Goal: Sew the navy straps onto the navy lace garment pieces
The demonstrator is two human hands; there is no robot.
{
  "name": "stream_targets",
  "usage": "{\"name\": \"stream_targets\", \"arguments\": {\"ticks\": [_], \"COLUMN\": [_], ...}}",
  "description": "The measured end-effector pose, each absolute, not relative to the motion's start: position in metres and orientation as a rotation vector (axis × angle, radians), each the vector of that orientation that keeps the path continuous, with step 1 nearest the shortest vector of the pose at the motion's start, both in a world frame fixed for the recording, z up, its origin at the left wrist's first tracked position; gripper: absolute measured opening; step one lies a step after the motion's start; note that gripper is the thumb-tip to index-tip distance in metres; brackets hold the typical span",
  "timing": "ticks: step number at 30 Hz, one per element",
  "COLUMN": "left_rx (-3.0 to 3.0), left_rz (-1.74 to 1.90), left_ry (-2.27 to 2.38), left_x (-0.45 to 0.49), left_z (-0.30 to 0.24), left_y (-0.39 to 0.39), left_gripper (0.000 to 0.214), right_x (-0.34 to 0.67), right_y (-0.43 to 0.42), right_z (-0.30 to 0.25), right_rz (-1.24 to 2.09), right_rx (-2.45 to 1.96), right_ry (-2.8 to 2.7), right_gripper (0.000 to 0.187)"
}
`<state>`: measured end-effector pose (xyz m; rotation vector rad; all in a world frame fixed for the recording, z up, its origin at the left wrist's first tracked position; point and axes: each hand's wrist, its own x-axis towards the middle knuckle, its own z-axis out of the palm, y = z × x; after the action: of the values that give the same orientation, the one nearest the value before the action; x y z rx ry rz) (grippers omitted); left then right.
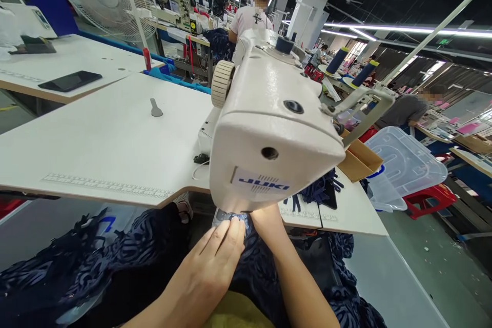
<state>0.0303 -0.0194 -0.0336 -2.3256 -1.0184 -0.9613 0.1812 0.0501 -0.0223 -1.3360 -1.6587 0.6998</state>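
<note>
The sewing machine [269, 128] fills the middle of the view, and its pale head hides the needle and whatever lies directly under it. Just below its front edge, the left hand [217, 256] lies flat on dark blue patterned fabric [126, 256], its fingers [234, 233] stretched out close together and pressing down, pinching nothing. Right of it, the right hand [269, 220] reaches under the machine head. Only its wrist and heel show, so I cannot tell how its fingers are set. The fabric spills from under the machine over the lap and off the bottom edge, and another bit shows right of the machine. The white table [107, 138] stretches left of the machine, and a clear plastic bin [407, 164] sits to its right.
</note>
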Motion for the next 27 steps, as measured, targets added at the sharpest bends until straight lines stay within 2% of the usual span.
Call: {"name": "stream_targets", "arguments": {"ticks": [11, 27], "left_rx": [-2.280, -2.260], "left_rz": [-0.957, -0.977], "left_ry": [-1.020, -1.085], "left_x": [0.035, 0.039], "left_z": [-0.029, -0.033], "left_y": [-0.016, -0.016], "left_gripper": [0.026, 0.026], "right_x": [0.171, 0.171], "right_y": [0.053, 0.052], "right_z": [-0.011, -0.012], "right_rz": [0.768, 0.751], "right_rx": [-1.211, -1.257], "right_ry": [-1.556, -1.571], "right_gripper": [0.029, 0.032]}}
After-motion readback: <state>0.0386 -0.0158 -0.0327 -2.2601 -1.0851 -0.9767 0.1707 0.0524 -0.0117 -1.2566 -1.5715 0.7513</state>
